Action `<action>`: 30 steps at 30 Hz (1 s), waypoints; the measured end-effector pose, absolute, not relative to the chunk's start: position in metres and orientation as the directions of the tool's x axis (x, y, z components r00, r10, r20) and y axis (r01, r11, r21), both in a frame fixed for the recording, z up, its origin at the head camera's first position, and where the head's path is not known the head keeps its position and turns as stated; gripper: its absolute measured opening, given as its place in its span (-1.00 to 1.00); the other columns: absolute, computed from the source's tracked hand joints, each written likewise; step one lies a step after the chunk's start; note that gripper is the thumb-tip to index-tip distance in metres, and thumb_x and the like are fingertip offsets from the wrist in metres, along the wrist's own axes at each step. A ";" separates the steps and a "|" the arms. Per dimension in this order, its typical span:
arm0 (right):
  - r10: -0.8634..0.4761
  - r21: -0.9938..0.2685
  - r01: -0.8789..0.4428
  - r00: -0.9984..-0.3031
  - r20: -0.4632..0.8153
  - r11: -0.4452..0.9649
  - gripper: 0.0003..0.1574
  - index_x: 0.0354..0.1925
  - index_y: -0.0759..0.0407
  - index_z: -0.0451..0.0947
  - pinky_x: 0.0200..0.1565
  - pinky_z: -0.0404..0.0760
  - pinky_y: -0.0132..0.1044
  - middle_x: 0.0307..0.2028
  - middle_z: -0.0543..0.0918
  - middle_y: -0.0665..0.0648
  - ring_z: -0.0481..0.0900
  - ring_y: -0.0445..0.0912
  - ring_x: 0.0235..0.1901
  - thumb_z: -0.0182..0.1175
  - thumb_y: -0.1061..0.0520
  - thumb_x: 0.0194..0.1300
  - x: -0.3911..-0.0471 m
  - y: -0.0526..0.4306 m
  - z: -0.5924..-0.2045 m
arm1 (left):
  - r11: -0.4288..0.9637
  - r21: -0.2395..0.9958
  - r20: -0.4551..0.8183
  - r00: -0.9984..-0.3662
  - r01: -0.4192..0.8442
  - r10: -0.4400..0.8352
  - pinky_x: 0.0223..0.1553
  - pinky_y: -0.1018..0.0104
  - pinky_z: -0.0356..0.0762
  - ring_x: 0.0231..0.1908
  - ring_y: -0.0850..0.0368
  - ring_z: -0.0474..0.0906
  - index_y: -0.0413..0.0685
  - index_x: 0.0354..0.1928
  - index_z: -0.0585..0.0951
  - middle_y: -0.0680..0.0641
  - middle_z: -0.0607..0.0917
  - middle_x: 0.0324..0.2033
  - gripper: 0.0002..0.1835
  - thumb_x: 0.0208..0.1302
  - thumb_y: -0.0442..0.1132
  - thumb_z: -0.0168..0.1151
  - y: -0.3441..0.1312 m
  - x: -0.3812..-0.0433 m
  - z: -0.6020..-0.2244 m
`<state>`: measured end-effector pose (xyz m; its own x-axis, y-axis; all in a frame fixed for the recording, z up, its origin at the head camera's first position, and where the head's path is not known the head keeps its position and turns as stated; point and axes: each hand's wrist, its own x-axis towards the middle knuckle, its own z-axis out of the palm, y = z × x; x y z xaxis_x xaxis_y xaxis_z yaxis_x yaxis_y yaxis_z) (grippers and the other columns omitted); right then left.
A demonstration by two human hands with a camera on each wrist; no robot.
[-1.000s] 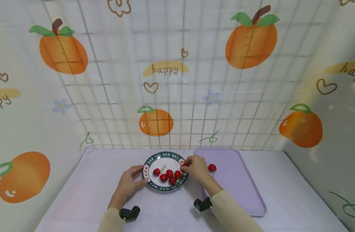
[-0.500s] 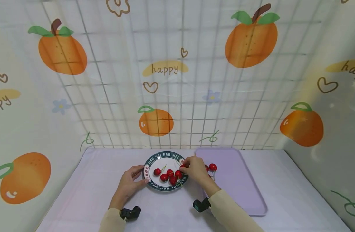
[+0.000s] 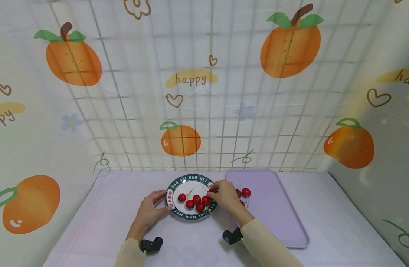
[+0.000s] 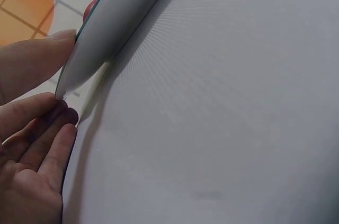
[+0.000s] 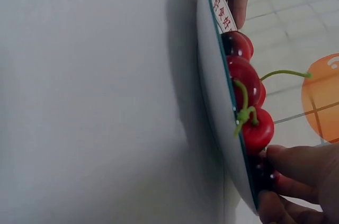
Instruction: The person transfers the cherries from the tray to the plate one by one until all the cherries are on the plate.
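In the head view a round plate (image 3: pixel 178 214) with a dark green lettered rim holds several red cherries (image 3: pixel 190 204), some with green stems. My left hand (image 3: pixel 150 209) is at the plate's left edge, thumb and index fingertips touching the rim, other fingers extended; the left wrist view shows the thumb (image 4: pixel 37 65) against the rim. My right hand (image 3: pixel 227 194) is over the plate's right rim, pinching a dark red cherry (image 5: pixel 263 172) between thumb and fingers, low against the plate. The fingers partly hide this cherry.
A lilac tray (image 3: pixel 274 218) lies right of the plate, partly under my right forearm. Several cherries (image 3: pixel 246 192) with stems are on its left part, some hidden by my right hand. A white curtain (image 3: pixel 134 111) printed with oranges stands behind the white table (image 3: pixel 187 244).
My right hand has moved slightly down and left, still pinching the cherry at the rim. More cherries on the tray now show beside it. My left hand stays at the plate.
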<state>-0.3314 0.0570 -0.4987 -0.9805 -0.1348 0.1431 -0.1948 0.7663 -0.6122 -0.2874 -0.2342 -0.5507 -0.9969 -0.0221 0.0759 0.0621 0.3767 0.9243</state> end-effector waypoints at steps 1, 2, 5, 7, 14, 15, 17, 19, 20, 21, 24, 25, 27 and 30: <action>-0.133 -0.611 -0.192 -0.981 0.141 0.768 -0.76 -0.17 0.19 0.82 -0.23 0.71 -0.20 -0.32 0.79 0.08 0.56 -0.06 -0.30 0.56 0.10 0.23 -0.331 0.057 -0.499 | 0.377 0.924 0.077 -0.997 0.063 -0.022 0.43 0.09 0.48 0.41 -0.19 0.45 -0.18 0.38 0.56 -0.21 0.56 0.36 -0.24 0.10 -0.32 0.64 -0.234 -0.288 -0.551; -0.133 -0.610 -0.190 -0.981 0.139 0.769 -0.75 -0.16 0.20 0.81 -0.24 0.70 -0.21 -0.32 0.79 0.08 0.56 -0.06 -0.30 0.56 0.10 0.23 -0.331 0.057 -0.498 | 0.375 0.925 0.075 -0.997 0.061 -0.023 0.43 0.09 0.48 0.41 -0.19 0.45 -0.18 0.38 0.56 -0.21 0.56 0.36 -0.24 0.10 -0.33 0.64 -0.234 -0.288 -0.551; -0.136 -0.608 -0.193 -0.981 0.138 0.770 -0.73 -0.14 0.20 0.81 -0.27 0.68 -0.24 -0.32 0.79 0.07 0.55 -0.07 -0.31 0.55 0.09 0.24 -0.330 0.058 -0.498 | 0.377 0.924 0.074 -0.997 0.060 -0.023 0.43 0.08 0.48 0.41 -0.19 0.45 -0.17 0.38 0.57 -0.20 0.57 0.35 -0.24 0.10 -0.33 0.64 -0.233 -0.287 -0.551; -0.136 -0.608 -0.193 -0.981 0.139 0.770 -0.73 -0.14 0.20 0.82 -0.28 0.66 -0.25 -0.32 0.78 0.06 0.54 -0.07 -0.31 0.55 0.09 0.24 -0.330 0.058 -0.498 | 0.370 0.927 0.072 -0.997 0.058 -0.023 0.43 0.07 0.47 0.41 -0.19 0.46 -0.17 0.37 0.57 -0.21 0.58 0.35 -0.24 0.09 -0.34 0.64 -0.233 -0.287 -0.550; -0.140 -0.611 -0.206 -0.978 0.154 0.764 -0.72 -0.13 0.22 0.81 -0.32 0.64 -0.27 -0.32 0.77 0.06 0.54 -0.08 -0.32 0.54 0.09 0.25 -0.329 0.061 -0.497 | 0.359 0.932 0.070 -0.997 0.056 -0.026 0.43 0.07 0.47 0.41 -0.19 0.46 -0.18 0.37 0.56 -0.21 0.58 0.34 -0.24 0.08 -0.35 0.64 -0.232 -0.286 -0.550; -0.140 -0.615 -0.208 -0.978 0.158 0.761 -0.72 -0.12 0.23 0.81 -0.33 0.65 -0.27 -0.32 0.77 0.07 0.54 -0.08 -0.31 0.54 0.09 0.26 -0.328 0.063 -0.496 | 0.358 0.932 0.069 -0.997 0.055 -0.027 0.43 0.08 0.47 0.41 -0.19 0.46 -0.18 0.37 0.56 -0.21 0.57 0.35 -0.24 0.08 -0.34 0.64 -0.232 -0.286 -0.550; -0.131 -0.622 -0.206 -0.978 0.165 0.755 -0.73 -0.13 0.25 0.80 -0.32 0.66 -0.26 -0.31 0.76 0.08 0.56 -0.07 -0.32 0.53 0.11 0.26 -0.328 0.066 -0.494 | 0.358 0.932 0.069 -0.997 0.055 -0.025 0.43 0.08 0.47 0.41 -0.19 0.46 -0.18 0.38 0.56 -0.22 0.57 0.35 -0.23 0.08 -0.34 0.64 -0.232 -0.286 -0.551; -0.118 -0.623 -0.202 -0.978 0.173 0.756 -0.74 -0.15 0.25 0.79 -0.33 0.66 -0.24 -0.31 0.75 0.08 0.56 -0.07 -0.32 0.53 0.11 0.26 -0.329 0.070 -0.492 | 0.361 0.931 0.071 -0.997 0.059 -0.021 0.43 0.08 0.47 0.41 -0.19 0.45 -0.18 0.38 0.56 -0.22 0.57 0.35 -0.23 0.08 -0.33 0.64 -0.233 -0.287 -0.551; -0.111 -0.624 -0.199 -0.978 0.178 0.756 -0.73 -0.14 0.26 0.79 -0.32 0.66 -0.22 -0.31 0.75 0.09 0.57 -0.06 -0.33 0.53 0.11 0.26 -0.328 0.072 -0.490 | 0.362 0.930 0.074 -0.997 0.062 -0.018 0.43 0.07 0.47 0.41 -0.20 0.45 -0.18 0.38 0.56 -0.22 0.57 0.36 -0.23 0.09 -0.32 0.64 -0.233 -0.287 -0.551; -0.105 -0.622 -0.198 -0.977 0.183 0.758 -0.74 -0.15 0.26 0.79 -0.32 0.66 -0.22 -0.31 0.75 0.09 0.58 -0.06 -0.33 0.53 0.12 0.26 -0.329 0.075 -0.489 | 0.363 0.929 0.075 -0.997 0.064 -0.016 0.43 0.07 0.47 0.41 -0.20 0.45 -0.18 0.38 0.56 -0.22 0.57 0.36 -0.23 0.09 -0.31 0.64 -0.233 -0.287 -0.551; -0.099 -0.608 -0.207 -0.973 0.206 0.767 -0.73 -0.16 0.28 0.79 -0.34 0.65 -0.21 -0.32 0.76 0.10 0.60 -0.06 -0.34 0.53 0.12 0.25 -0.329 0.082 -0.486 | 0.366 0.928 0.075 -0.997 0.065 -0.015 0.43 0.06 0.47 0.42 -0.21 0.45 -0.17 0.39 0.55 -0.23 0.56 0.37 -0.23 0.10 -0.30 0.64 -0.235 -0.287 -0.551; -0.095 -0.604 -0.207 -0.973 0.211 0.770 -0.73 -0.16 0.28 0.79 -0.35 0.66 -0.22 -0.32 0.76 0.10 0.60 -0.06 -0.34 0.53 0.12 0.25 -0.329 0.085 -0.486 | 0.364 0.929 0.074 -0.997 0.063 -0.015 0.43 0.06 0.47 0.42 -0.21 0.45 -0.17 0.39 0.55 -0.23 0.56 0.37 -0.23 0.10 -0.30 0.64 -0.235 -0.287 -0.551; -0.089 -0.605 -0.199 -0.974 0.208 0.771 -0.72 -0.15 0.29 0.78 -0.37 0.67 -0.22 -0.31 0.76 0.09 0.61 -0.06 -0.35 0.52 0.12 0.25 -0.328 0.090 -0.484 | 0.366 0.929 0.073 -0.997 0.061 -0.017 0.42 0.06 0.47 0.42 -0.21 0.45 -0.17 0.39 0.56 -0.22 0.56 0.37 -0.23 0.10 -0.29 0.64 -0.235 -0.287 -0.551; -0.073 -0.601 -0.181 -0.977 0.200 0.778 -0.71 -0.14 0.28 0.79 -0.35 0.69 -0.20 -0.30 0.76 0.09 0.62 -0.05 -0.31 0.52 0.10 0.26 -0.328 0.098 -0.483 | 0.362 0.930 0.072 -0.997 0.060 -0.018 0.42 0.07 0.48 0.42 -0.21 0.45 -0.18 0.39 0.56 -0.22 0.56 0.37 -0.23 0.10 -0.30 0.65 -0.235 -0.288 -0.553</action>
<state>-0.3278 0.0978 -0.4827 -0.9771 -0.0729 0.2001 -0.1812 0.7785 -0.6010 -0.2876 -0.2349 -0.5526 -0.9973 -0.0180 0.0716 0.0602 0.3616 0.9304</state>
